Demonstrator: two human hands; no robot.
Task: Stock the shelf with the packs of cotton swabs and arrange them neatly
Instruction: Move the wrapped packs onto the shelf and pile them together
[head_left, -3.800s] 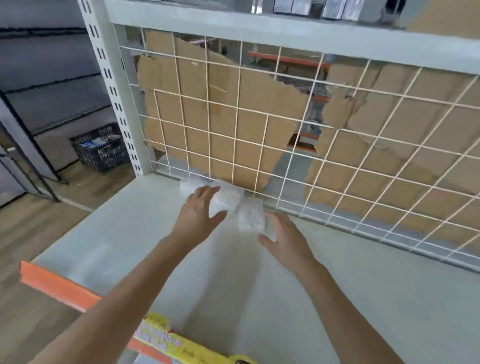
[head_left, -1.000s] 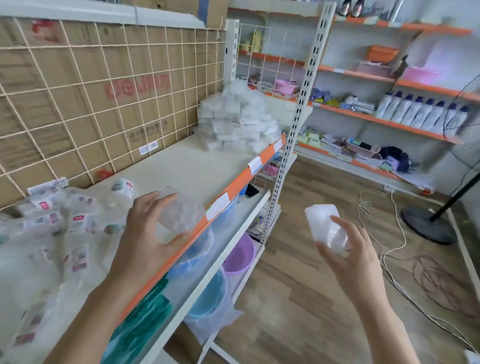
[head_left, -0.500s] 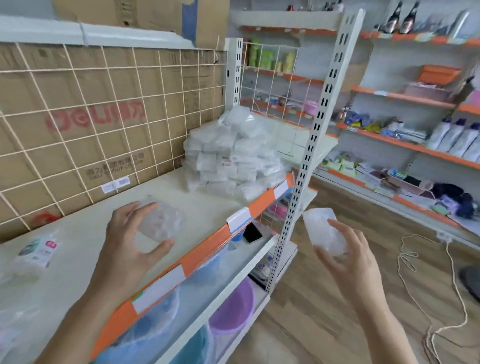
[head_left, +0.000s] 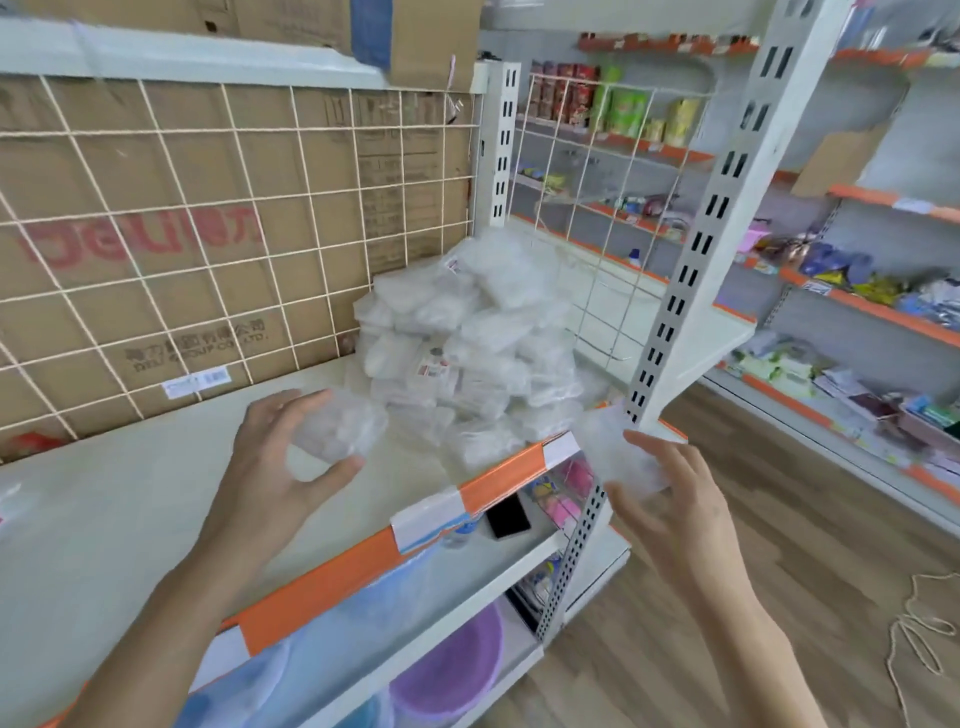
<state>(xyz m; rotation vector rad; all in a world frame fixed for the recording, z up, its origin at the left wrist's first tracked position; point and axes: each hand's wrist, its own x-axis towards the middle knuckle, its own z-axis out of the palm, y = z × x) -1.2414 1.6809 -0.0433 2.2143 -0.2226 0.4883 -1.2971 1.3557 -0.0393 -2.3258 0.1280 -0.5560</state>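
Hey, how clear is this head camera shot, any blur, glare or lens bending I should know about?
Head view: motion blur smears the far shelves and the right pack in the right hand; the left pack in the left hand and the pile look washed out, edges faint; the wide lens bows the wire grid and tilts the post; light is soft, no hard glare.

View: one wide-angle camera, worn on the person's head.
Facing: forward and down, across the white metal shelf with an orange front edge (head_left: 130, 519), towards the cardboard-backed white wire grid (head_left: 208, 234).
Nearness: close; the left forearm (head_left: 171, 623) and the right forearm (head_left: 737, 639) enter from the bottom edge.
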